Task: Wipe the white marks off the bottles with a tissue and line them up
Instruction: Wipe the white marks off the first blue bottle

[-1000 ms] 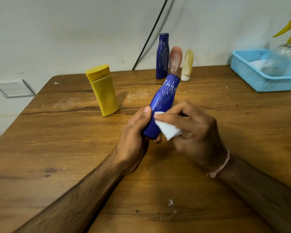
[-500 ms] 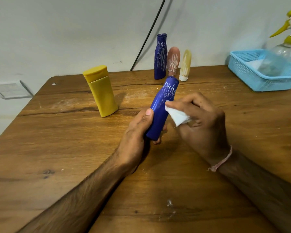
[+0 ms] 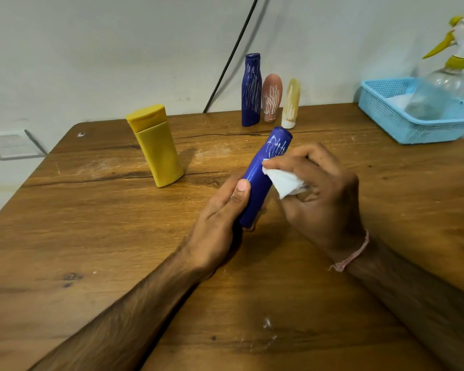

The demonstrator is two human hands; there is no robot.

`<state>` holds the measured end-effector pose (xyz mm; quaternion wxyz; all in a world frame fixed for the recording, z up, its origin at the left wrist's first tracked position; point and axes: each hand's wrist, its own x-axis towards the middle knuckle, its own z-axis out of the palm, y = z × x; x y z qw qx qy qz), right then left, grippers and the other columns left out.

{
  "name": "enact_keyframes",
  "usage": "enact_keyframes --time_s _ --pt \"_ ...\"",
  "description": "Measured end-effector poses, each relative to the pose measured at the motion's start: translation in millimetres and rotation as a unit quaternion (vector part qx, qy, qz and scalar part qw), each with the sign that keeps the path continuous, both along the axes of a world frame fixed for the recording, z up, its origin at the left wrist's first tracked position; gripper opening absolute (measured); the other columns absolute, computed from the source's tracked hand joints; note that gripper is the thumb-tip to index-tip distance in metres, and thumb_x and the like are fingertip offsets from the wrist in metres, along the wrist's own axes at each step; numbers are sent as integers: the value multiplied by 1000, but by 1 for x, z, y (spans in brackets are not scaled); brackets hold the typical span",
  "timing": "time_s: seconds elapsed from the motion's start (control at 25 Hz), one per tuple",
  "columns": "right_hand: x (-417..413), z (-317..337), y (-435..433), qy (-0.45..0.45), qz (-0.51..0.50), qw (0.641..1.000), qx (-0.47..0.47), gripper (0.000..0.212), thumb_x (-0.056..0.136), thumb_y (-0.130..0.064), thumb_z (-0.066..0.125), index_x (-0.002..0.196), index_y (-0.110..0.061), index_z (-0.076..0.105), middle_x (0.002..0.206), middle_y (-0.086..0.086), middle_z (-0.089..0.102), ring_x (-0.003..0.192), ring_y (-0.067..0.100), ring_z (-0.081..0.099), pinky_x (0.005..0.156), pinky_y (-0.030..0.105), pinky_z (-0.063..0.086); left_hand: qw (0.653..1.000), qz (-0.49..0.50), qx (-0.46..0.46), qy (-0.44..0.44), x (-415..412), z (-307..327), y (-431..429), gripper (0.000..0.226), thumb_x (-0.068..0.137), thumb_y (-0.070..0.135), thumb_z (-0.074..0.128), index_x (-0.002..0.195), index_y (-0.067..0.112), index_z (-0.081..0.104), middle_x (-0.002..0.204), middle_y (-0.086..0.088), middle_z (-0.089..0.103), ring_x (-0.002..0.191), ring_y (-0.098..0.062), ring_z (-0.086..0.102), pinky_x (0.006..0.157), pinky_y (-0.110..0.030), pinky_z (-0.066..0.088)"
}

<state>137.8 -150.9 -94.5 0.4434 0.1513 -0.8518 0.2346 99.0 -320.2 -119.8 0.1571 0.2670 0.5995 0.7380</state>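
My left hand (image 3: pixel 220 218) grips the lower end of a blue bottle (image 3: pixel 260 178), which tilts up and away over the middle of the table. White scribbles remain only near its top end. My right hand (image 3: pixel 319 191) pinches a folded white tissue (image 3: pixel 284 182) against the bottle's right side, just below those marks. At the back stand a second blue bottle (image 3: pixel 251 89), a brown bottle (image 3: pixel 271 97) and a cream bottle (image 3: pixel 291 103), all with white marks. A yellow bottle (image 3: pixel 156 145) stands alone to the left, without visible marks.
A light blue basket (image 3: pixel 402 127) sits at the table's back right corner with a clear spray bottle (image 3: pixel 439 89) in it. A black cable (image 3: pixel 233 52) runs down the wall behind the bottles. White specks (image 3: pixel 267 324) lie on the wooden table (image 3: pixel 91 236) near me.
My right hand has slid the tissue up the blue bottle from its lower part towards the top. The white marks on the bottle's middle are gone.
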Motion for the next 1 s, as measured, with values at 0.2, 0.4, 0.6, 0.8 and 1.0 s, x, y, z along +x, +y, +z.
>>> enact_keyframes --time_s 0.2,0.4,0.6,0.8,1.0 --pt "0 -2 -1 2 27 999 30 30 78 3 76 107 -2 77 97 15 68 86 19 63 78 14 49 1000 6 6 -29 0 0 -2 38 103 39 42 110 5 58 91 -16 55 75 -29 45 64 -38 38" --pt "-1 -6 5 -21 65 997 40 28 77 4 77 104 -1 78 98 14 69 84 20 66 75 19 52 995 4 39 -93 -4 2 -5 55 104 38 41 120 -14 52 88 -23 57 66 -27 47 60 -37 36" --pt "-7 -2 10 3 25 1000 5 29 76 8 79 104 -1 78 96 13 69 87 19 64 78 14 48 981 -4 82 -178 -10 3 -7 44 104 37 44 109 -1 67 72 -23 57 44 -22 41 56 -43 19" --pt "-5 -5 4 9 68 997 27 23 81 5 74 103 -1 79 96 14 69 87 20 66 77 20 52 966 -29 100 -235 -11 11 -11 45 101 35 40 109 -3 60 65 -19 52 34 -17 34 51 -39 14" --pt "-6 -4 12 6 36 999 22 37 71 13 79 105 -1 78 96 14 70 86 19 65 76 13 48 960 -39 98 -261 -11 13 -14 50 95 37 42 118 -5 57 61 -17 52 30 -14 33 51 -38 11"
